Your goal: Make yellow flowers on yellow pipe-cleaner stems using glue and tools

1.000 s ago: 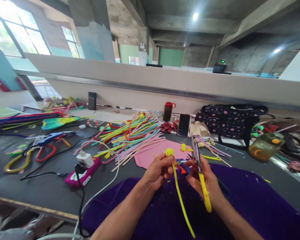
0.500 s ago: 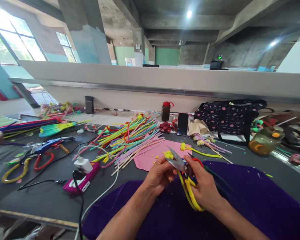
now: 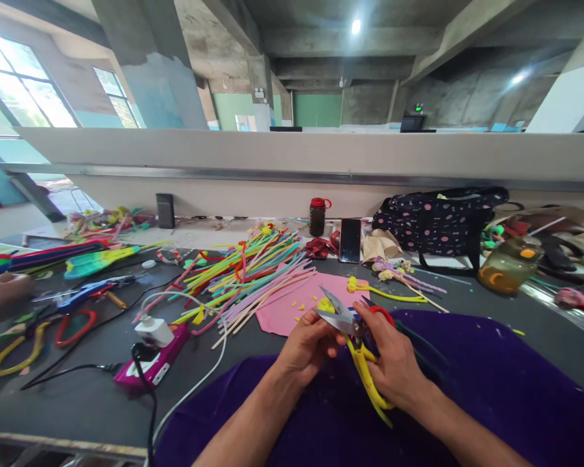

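My left hand (image 3: 309, 344) pinches a small yellow pipe-cleaner piece (image 3: 325, 304), its fuzzy head sticking up past the fingertips. My right hand (image 3: 394, 360) grips scissors (image 3: 338, 316) with yellow handles; their blades are apart around the yellow head. A red handle (image 3: 383, 314) with a dark tip shows beside my right index finger; whether it is held is unclear. Yellow clippings (image 3: 299, 305) lie on a pink sheet (image 3: 277, 314) beyond my hands. Another yellow piece with a long stem (image 3: 389, 292) lies at the sheet's right edge.
A heap of coloured pipe cleaners (image 3: 243, 272) lies left of centre. Nearer stands a magenta power strip (image 3: 168, 357) with cables. Pliers and scissors (image 3: 78, 324) lie at left, by another person's hand (image 3: 4, 298). A phone (image 3: 350, 240), bottle (image 3: 317, 217), patterned bag (image 3: 438, 224) and jug (image 3: 509, 266) line the back.
More yellow clippings lie on the pink sheet. The scissors stay at the yellow head in nearly the same pose. The view has shifted slightly, and the other person's hand shows further in at left.
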Demonstrator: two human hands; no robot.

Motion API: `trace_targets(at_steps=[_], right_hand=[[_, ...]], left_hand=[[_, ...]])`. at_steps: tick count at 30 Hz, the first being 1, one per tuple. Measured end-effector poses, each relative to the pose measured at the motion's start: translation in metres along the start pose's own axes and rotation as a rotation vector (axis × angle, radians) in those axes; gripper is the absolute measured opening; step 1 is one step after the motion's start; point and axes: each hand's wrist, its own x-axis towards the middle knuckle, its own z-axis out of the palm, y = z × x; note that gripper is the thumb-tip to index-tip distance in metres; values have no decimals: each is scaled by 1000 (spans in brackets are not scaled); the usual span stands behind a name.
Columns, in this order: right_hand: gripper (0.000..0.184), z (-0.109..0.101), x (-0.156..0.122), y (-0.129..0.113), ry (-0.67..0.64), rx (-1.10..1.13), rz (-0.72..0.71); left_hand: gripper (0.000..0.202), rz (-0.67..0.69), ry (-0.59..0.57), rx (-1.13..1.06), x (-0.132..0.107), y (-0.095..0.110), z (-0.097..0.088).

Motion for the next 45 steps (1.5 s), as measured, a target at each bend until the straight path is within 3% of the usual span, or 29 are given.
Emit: trace_targets(at_steps=[8,30,45], right_hand=[[77,2,0,3,-9,11,-9],[71,8,-2,9,2,64,-17],[66,7,-2,8,47,68,-75]], left_hand=[[25,8,52,14,0,0,1],[25,12,-2,-47,2,0,-1],[25,24,27,-26,2,1,-2]])
